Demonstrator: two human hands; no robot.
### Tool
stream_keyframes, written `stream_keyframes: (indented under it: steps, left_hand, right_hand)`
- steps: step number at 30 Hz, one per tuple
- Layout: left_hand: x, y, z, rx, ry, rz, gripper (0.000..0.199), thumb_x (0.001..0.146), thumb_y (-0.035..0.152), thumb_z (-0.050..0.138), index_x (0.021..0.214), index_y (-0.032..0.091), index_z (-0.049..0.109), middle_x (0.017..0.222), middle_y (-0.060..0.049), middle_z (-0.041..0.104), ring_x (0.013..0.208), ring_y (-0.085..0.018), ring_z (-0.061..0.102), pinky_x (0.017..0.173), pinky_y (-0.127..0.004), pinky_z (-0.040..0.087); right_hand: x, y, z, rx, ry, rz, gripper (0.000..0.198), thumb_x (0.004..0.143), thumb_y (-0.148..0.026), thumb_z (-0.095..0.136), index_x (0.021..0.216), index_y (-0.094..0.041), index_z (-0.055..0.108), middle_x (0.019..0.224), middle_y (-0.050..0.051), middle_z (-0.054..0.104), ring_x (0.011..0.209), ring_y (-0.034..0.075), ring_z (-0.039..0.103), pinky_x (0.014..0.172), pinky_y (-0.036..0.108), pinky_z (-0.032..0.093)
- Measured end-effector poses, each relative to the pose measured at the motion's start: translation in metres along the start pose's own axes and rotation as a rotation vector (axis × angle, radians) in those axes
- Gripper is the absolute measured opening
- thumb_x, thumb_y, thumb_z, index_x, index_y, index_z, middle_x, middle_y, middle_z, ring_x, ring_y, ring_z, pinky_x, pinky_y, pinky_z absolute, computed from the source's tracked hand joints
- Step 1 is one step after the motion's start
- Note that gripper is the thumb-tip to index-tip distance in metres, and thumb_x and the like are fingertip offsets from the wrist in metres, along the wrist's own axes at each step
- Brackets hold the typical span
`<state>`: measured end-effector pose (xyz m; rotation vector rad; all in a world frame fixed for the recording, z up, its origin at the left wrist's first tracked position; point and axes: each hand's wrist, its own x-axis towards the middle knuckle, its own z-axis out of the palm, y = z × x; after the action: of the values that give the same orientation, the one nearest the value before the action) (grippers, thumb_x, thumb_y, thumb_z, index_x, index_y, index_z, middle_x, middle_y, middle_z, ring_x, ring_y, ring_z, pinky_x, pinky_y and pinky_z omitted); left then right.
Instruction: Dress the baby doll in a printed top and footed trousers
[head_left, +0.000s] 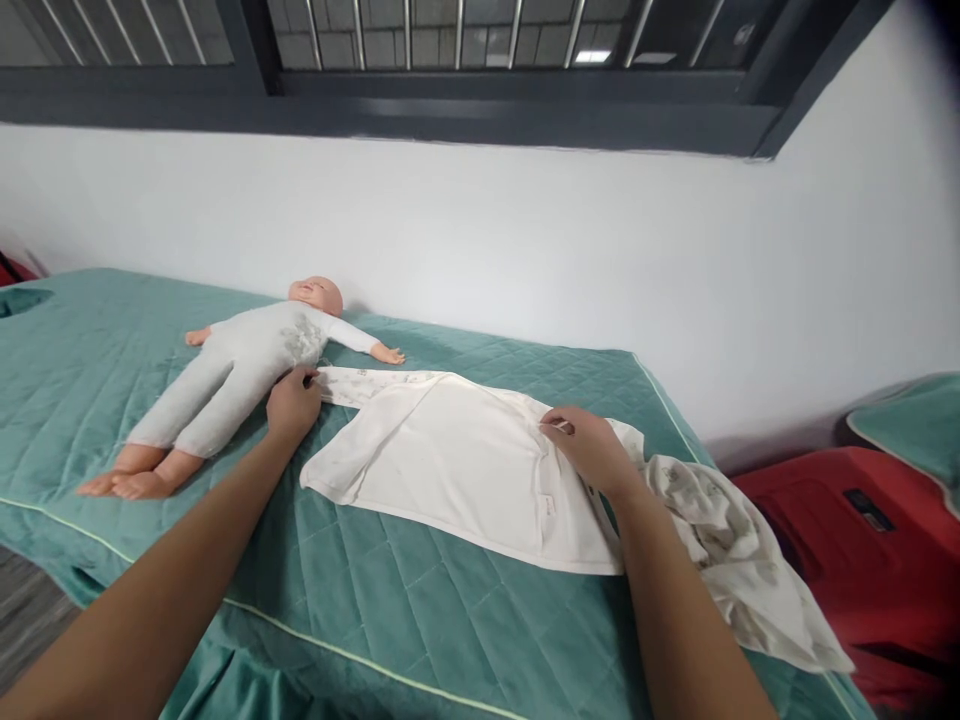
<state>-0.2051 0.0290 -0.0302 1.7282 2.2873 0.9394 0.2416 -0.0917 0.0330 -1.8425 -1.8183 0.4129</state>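
Note:
A white baby shirt (pixel 457 460) lies spread on the green quilted cover, its plain side up and a small label near the right edge. My left hand (pixel 295 402) pinches the cuff of its patterned left sleeve. At the shirt's right side, my right hand (pixel 589 445) has its fingers closed on the edge of the cloth. The baby doll (pixel 255 350) rests on its back to the left, dressed in a pale suit, its head toward the wall and one arm stretched out above the sleeve.
A crumpled patterned cloth (pixel 727 550) lies to the right of my right forearm. Beyond it are a red case or chair (pixel 840 530) and a green cushion edge (pixel 911 430). The green quilted cover (pixel 420 600) reaches back to a white wall (pixel 480 240) below a barred window.

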Motion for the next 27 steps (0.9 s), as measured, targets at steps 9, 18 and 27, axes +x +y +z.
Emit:
stream_keyframes:
  steps: [9,18,27]
  left_hand:
    - [-0.003,0.004,-0.003,0.031,0.008,-0.011,0.035,0.088,0.033,0.049,0.116,0.021,0.066,0.115,-0.013,0.07,0.105,-0.032,0.064,0.089,-0.042,0.05]
    - [-0.004,0.006,-0.004,0.013,0.003,-0.02,0.035,0.087,0.031,0.049,0.115,0.02,0.067,0.116,-0.012,0.07,0.105,-0.031,0.063,0.09,-0.041,0.049]
    - [-0.004,0.005,-0.004,0.011,-0.01,-0.016,0.033,0.086,0.031,0.05,0.111,0.021,0.068,0.116,-0.011,0.07,0.105,-0.031,0.063,0.09,-0.042,0.049]
  right_hand:
    - [0.002,0.013,0.004,0.1,0.139,-0.024,0.023,0.081,-0.041,0.061,0.095,-0.024,0.067,0.102,0.004,0.068,0.091,0.02,0.063,0.084,0.032,0.046]
    - [0.005,0.007,0.008,0.078,0.15,0.123,0.028,0.082,-0.044,0.055,0.091,-0.02,0.066,0.093,0.006,0.07,0.087,0.023,0.061,0.082,0.035,0.046]
    - [0.022,0.037,0.012,0.255,0.309,0.262,0.031,0.078,-0.04,0.055,0.097,-0.017,0.065,0.09,0.007,0.071,0.082,0.023,0.064,0.076,0.036,0.05]
